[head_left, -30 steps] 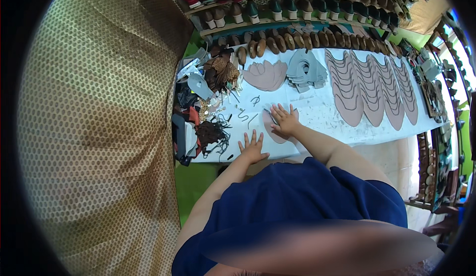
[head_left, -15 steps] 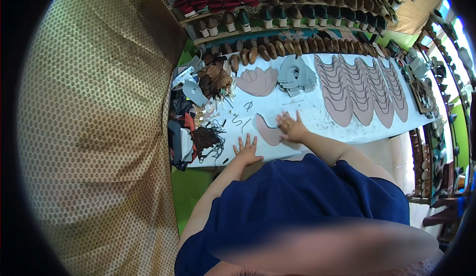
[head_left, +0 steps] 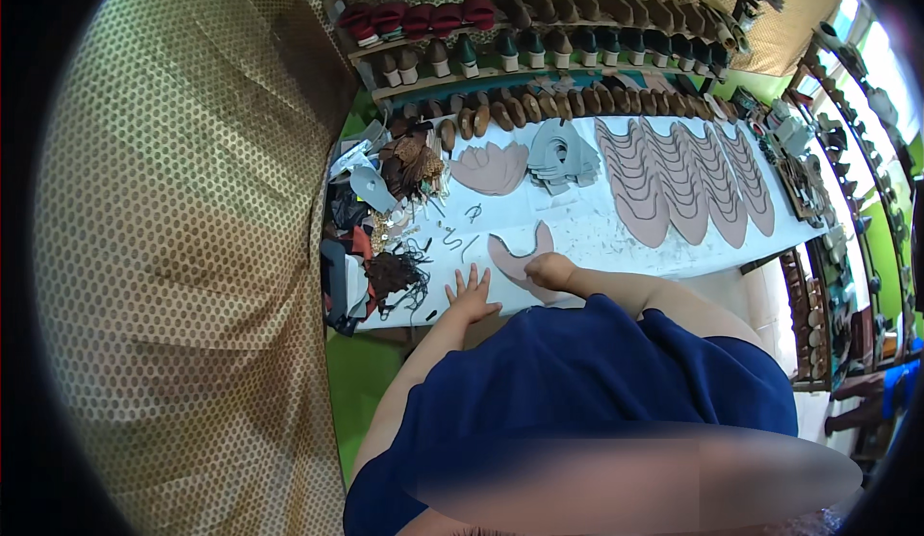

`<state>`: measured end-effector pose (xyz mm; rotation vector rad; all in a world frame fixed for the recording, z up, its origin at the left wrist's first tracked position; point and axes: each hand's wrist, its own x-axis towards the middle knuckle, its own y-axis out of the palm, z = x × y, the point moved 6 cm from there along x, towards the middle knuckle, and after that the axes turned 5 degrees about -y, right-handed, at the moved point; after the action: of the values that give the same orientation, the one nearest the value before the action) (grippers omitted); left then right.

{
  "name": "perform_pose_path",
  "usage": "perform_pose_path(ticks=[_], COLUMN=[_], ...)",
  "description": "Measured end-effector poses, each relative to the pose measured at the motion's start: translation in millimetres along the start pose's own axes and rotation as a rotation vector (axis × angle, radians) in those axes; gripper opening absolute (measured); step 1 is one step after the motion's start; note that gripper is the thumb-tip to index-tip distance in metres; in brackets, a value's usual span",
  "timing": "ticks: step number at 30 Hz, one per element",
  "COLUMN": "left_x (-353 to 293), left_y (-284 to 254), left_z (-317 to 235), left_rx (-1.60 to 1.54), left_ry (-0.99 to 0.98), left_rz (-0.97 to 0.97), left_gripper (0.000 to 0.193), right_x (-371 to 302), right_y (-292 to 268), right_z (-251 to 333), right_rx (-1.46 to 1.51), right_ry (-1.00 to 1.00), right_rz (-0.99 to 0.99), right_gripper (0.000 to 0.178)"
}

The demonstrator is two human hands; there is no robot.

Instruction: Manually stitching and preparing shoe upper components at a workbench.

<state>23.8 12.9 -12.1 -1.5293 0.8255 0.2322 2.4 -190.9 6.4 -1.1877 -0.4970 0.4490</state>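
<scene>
A U-shaped pinkish-beige shoe upper piece lies flat near the table's front edge, its two arms pointing away from me. My right hand is closed over its right side; whatever is between the curled fingers, if anything, is hidden. To the left of the piece, my left hand rests open on the white table, fingers spread and holding nothing. Thin dark strips lie on the table just beyond my left hand.
Overlapping rows of pinkish upper pieces cover the right side. Farther back are a grey stack of cut pieces and a small pinkish pile. Dark cords and scraps crowd the left end. Shoes line racks behind the table.
My right hand has gone from spread fingers to a closed shape and moved slightly nearer to me, uncovering the piece's right arm. My left hand stays spread on the table. The view has shifted slightly.
</scene>
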Motion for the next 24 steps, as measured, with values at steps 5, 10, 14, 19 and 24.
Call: perform_pose_path(ticks=[5, 10, 14, 19, 24], left_x=[-1, 0, 5, 0, 4], left_y=[1, 6, 7, 4, 14], left_z=[2, 0, -5, -21, -92], left_rx=[0.009, 0.028, 0.043, -0.226, -0.307], left_ry=[0.020, -0.039, -0.072, -0.398, -0.605], left_rz=[-0.025, -0.054, -0.035, -0.160, -0.252], left_gripper=[0.104, 0.101, 0.099, 0.091, 0.091], right_x=[-34, -93, -171, -283, -410], right_y=[-65, -146, -195, -237, -287], right_z=[-38, -76, -115, -182, -250], right_rx=[0.263, 0.297, 0.356, 0.353, 0.317], right_ry=[0.325, 0.456, 0.583, 0.718, 0.837], right_rz=[-0.224, -0.175, -0.150, -0.199, -0.268], right_gripper=[0.022, 0.042, 0.039, 0.037, 0.032])
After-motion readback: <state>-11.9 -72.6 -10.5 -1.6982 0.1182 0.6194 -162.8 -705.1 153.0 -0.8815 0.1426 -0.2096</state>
